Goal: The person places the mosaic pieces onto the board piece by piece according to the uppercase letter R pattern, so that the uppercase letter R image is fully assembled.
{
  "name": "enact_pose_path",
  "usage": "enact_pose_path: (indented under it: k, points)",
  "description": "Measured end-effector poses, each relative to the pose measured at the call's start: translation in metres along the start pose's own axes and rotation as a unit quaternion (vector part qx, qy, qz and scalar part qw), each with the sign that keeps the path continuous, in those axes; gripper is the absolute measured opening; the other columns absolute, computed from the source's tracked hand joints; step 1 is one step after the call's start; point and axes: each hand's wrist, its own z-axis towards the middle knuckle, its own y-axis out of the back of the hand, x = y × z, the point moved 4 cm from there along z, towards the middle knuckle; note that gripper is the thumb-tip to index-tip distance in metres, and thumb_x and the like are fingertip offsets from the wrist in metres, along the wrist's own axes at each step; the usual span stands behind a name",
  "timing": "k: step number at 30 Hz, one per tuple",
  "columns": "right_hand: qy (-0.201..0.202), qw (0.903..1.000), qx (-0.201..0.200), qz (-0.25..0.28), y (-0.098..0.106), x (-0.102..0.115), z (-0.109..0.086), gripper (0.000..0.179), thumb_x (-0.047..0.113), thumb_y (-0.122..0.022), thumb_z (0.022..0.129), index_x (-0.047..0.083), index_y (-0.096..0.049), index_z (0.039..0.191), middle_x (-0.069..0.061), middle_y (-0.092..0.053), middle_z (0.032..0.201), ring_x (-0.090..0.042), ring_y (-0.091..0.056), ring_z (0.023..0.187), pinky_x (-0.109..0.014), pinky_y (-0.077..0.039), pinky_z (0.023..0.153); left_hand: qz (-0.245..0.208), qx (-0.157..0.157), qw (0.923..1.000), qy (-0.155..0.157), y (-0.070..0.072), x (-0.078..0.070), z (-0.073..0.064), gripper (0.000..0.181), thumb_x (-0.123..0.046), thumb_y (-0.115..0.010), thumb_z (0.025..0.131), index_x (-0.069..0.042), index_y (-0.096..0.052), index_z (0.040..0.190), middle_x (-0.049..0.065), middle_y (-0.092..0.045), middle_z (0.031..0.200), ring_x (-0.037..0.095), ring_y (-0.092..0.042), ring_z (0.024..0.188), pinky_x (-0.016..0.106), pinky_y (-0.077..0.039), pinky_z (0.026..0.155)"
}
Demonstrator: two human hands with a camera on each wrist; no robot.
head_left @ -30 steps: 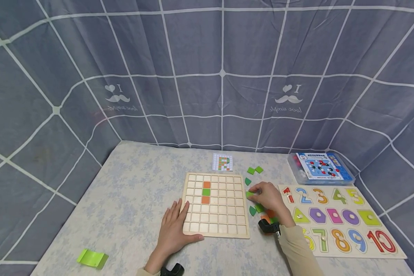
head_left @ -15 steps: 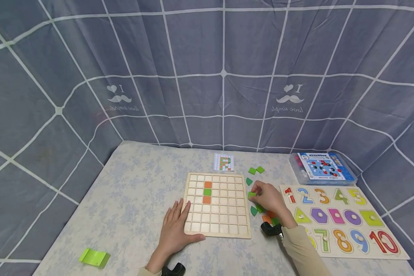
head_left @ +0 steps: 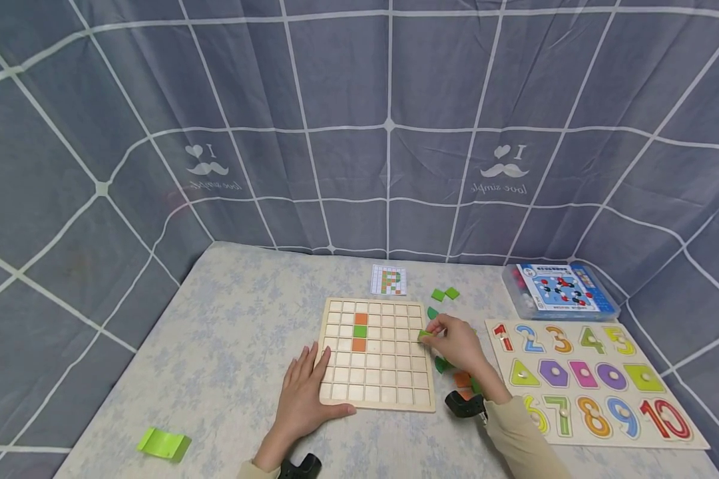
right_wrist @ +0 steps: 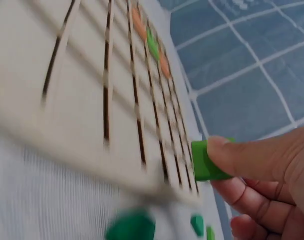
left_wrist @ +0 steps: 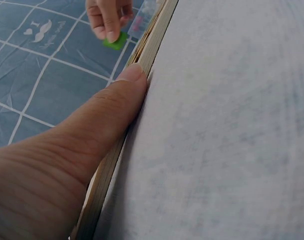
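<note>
A wooden grid board (head_left: 374, 352) lies on the table, with an orange square tile (head_left: 361, 319), a green square tile (head_left: 360, 331) and another orange square tile (head_left: 359, 344) stacked in one column. My left hand (head_left: 302, 396) rests spread at the board's lower left corner, its thumb along the near edge, as the left wrist view shows. My right hand (head_left: 458, 342) pinches a green square tile (right_wrist: 204, 162) between thumb and fingers, raised over the board's right edge. A small pattern card (head_left: 389, 280) lies beyond the board.
Loose green square tiles (head_left: 438, 295), dark green quarter-round pieces (head_left: 433, 313) and orange tiles (head_left: 463, 380) lie right of the board. Farther right are a number puzzle board (head_left: 596, 386) and a plastic box (head_left: 560, 293). A bright green curved block (head_left: 163, 444) sits at front left.
My right hand has lifted the green square tile from the table and moved it left to the board's right edge. The left hand stays in place.
</note>
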Motion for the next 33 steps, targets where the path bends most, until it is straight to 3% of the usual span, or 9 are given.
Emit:
enact_pose_path:
  k: [7,16,25,33]
  points:
    - [0.042,0.9954,0.051,0.069,-0.023,0.031,0.002,0.015,0.019,-0.079,0.079,0.014,-0.064,0.08,0.007,-0.058,0.072,-0.014,-0.043,0.054,-0.028,-0.037,0.051,-0.001,0.002,1.0,0.003,-0.001,0.0,0.0,0.114,-0.065,-0.076,0.061,-0.003,-0.034,0.147,0.024,-0.024,0.151,0.04,-0.015,0.139,0.056,-0.01,0.109]
    - [0.087,0.9873,0.09,0.097,-0.059,0.061,0.005,0.01,0.018,-0.076,0.082,0.016,-0.068,0.077,0.009,-0.058,0.068,-0.01,-0.047,0.055,-0.025,-0.039,0.052,0.01,-0.003,0.9999,-0.001,-0.001,0.0,0.001,0.114,-0.065,-0.076,0.062,-0.003,-0.034,0.147,0.024,-0.025,0.15,0.04,-0.017,0.139,0.056,-0.012,0.109]
    - [0.098,0.9869,0.107,0.071,-0.082,0.074,0.004,0.009,0.018,-0.076,0.081,0.018,-0.068,0.077,0.012,-0.058,0.066,-0.008,-0.05,0.055,-0.025,-0.041,0.052,0.015,-0.009,0.9998,-0.007,0.0,-0.001,0.001,0.113,-0.066,-0.076,0.061,-0.004,-0.036,0.147,0.024,-0.028,0.149,0.039,-0.018,0.139,0.055,-0.013,0.109]
    - [0.109,0.987,0.111,0.042,-0.084,0.076,0.002,0.01,0.018,-0.077,0.081,0.019,-0.068,0.076,0.013,-0.055,0.064,-0.007,-0.047,0.052,-0.024,-0.039,0.05,0.019,-0.009,0.9998,-0.007,-0.001,0.0,0.0,0.113,-0.066,-0.076,0.061,-0.004,-0.036,0.147,0.024,-0.028,0.149,0.04,-0.019,0.138,0.055,-0.013,0.109]
